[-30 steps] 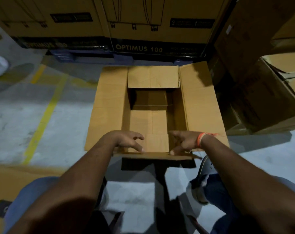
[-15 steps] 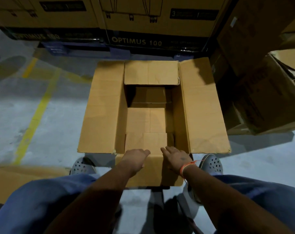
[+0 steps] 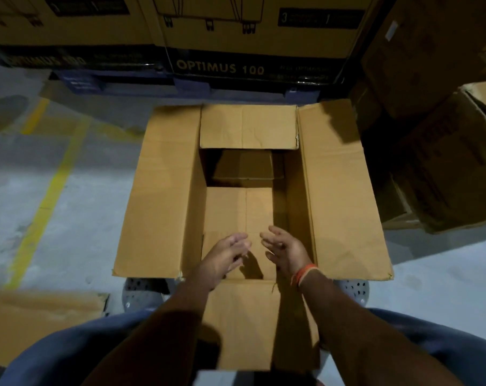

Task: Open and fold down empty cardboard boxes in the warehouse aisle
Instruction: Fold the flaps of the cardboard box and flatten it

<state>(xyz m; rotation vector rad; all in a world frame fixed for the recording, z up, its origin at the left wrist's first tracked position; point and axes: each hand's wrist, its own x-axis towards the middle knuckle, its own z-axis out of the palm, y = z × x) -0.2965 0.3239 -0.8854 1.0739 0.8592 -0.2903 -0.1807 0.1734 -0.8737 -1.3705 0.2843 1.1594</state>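
Cardboard box (image 3: 163, 190) sits open on the floor, long axis running near to far; left hand (image 3: 225, 257) and right hand (image 3: 286, 252) hover over its near end, fingers loose, gripping nothing, equally close.

Lighting: dim, warm on cardboard, cooler on the grey floor (image 3: 69, 218). Source: seemingly overhead and behind the wearer. Shadows: forearms and knees near-black at the lower edge; hard finger shadows on the near flap (image 3: 253, 268); a dark patch across the right flap (image 3: 339, 129); deep shade inside the box's far end. Blur: motion smear on the left hand (image 3: 225, 254) and right hand (image 3: 285, 250), softness toward the margins. Distortion: wide-angle bowing at the corners. Glare: faint sheen on the printed carton band (image 3: 222, 68).
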